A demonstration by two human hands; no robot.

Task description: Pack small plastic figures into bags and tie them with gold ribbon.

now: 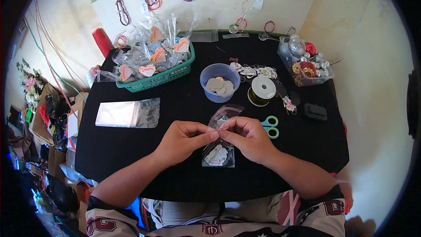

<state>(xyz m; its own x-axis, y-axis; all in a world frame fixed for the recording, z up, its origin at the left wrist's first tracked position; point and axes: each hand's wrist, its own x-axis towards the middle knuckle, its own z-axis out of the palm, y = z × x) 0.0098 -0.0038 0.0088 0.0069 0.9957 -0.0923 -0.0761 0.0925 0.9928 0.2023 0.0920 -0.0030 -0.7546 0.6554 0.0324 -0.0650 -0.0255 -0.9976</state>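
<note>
A clear plastic bag hangs between my two hands, pinched together at its neck. Inside its lower part sits a white scalloped tag with a printed floral design. My left hand grips the neck from the left with thumb and forefinger. From the other side my right hand pinches the same spot, its fingertips meeting those of the left. The bag's loose top flares out above the fingers. Just right of my right hand lie scissors with blue and yellow-green handles, their blades partly hidden.
A green basket holds several bagged items with heart tags. Nearby are a stack of clear bags, a blue tub of pale tags, a ribbon spool, floral tags, a black case and a box of ornaments.
</note>
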